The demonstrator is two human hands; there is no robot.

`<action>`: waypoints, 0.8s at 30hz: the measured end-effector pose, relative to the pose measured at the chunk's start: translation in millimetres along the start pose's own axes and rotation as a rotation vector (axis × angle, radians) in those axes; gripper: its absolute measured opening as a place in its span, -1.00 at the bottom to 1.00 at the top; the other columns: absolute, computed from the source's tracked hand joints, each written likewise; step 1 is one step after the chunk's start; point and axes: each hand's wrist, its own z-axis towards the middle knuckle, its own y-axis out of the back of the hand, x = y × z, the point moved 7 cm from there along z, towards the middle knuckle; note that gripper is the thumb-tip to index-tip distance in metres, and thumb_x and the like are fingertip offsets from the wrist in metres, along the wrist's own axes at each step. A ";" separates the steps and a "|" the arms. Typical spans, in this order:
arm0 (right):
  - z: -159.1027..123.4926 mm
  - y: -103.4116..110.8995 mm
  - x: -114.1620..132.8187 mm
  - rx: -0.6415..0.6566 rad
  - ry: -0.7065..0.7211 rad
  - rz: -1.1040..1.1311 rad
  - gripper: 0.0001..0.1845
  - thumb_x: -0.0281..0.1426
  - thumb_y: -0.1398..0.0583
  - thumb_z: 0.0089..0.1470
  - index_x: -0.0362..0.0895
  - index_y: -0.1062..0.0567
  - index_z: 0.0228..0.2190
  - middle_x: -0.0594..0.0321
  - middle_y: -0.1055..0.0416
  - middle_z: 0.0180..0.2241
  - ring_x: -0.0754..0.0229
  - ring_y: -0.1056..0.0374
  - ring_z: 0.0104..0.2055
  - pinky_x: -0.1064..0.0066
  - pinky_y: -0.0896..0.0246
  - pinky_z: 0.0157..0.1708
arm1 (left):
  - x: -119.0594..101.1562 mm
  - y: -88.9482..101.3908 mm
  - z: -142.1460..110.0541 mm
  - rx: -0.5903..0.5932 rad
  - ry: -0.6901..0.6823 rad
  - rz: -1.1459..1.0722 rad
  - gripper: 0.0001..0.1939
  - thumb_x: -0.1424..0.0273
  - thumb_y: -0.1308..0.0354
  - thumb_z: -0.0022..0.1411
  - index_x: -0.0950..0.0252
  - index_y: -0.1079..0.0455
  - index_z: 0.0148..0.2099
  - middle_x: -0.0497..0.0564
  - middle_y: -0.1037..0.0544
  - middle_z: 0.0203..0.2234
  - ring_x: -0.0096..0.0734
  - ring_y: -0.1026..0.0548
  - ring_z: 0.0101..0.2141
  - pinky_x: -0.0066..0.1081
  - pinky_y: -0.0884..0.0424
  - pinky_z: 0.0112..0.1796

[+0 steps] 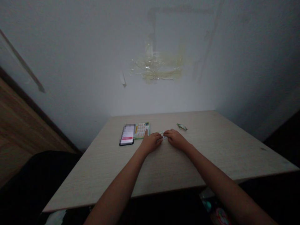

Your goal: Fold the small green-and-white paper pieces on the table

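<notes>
Curled hands [152, 142] at small pale piece [164, 137], wood-grained tabletop [168, 168]

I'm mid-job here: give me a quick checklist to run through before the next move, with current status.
1. Both hands at the work: ok. The left hand and right hand meet at a small pale piece.
2. Firm hold on that piece: cannot tell. The fingers hide most of it.
3. Printed card free of the left hand: cannot tell. The thumb overlaps it in view; contact is unclear.
4. Phone out of the way: ok. It lies on the table, apart from both hands.
5. Green-and-white piece untouched: ok. It lies beyond the right hand.
</notes>
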 end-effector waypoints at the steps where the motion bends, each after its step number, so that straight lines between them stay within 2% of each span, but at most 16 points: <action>1: 0.0 -0.1 -0.4 -0.003 0.007 0.005 -0.57 -0.60 -0.08 0.11 -0.15 -0.54 -0.03 0.09 -0.48 -0.03 0.10 -0.30 0.01 0.21 -0.20 0.08 | 0.2 0.4 0.0 0.000 0.002 -0.001 -0.68 0.21 0.07 0.41 0.05 -0.44 0.07 -0.01 -0.51 0.09 -0.25 -0.41 0.11 0.22 0.40 0.26; 14: -0.8 3.0 -0.1 0.007 -0.021 0.032 -0.59 -0.58 -0.11 0.08 -0.15 -0.57 -0.06 0.10 -0.52 -0.06 0.10 -0.34 -0.02 0.25 -0.22 0.07 | -1.5 4.5 -0.6 0.025 0.017 0.000 -0.69 0.21 0.05 0.40 0.03 -0.43 0.08 -0.03 -0.51 0.11 -0.28 -0.40 0.13 0.17 0.44 0.27; 24: -1.1 4.3 1.1 0.001 -0.026 0.043 -0.58 -0.58 -0.11 0.11 -0.13 -0.56 -0.03 0.08 -0.49 -0.07 0.11 -0.33 -0.02 0.23 -0.23 0.05 | 0.8 0.5 -0.4 0.037 0.032 0.013 -0.65 0.19 0.07 0.41 0.00 -0.41 0.12 -0.01 -0.47 0.15 -0.23 -0.38 0.15 0.21 0.40 0.26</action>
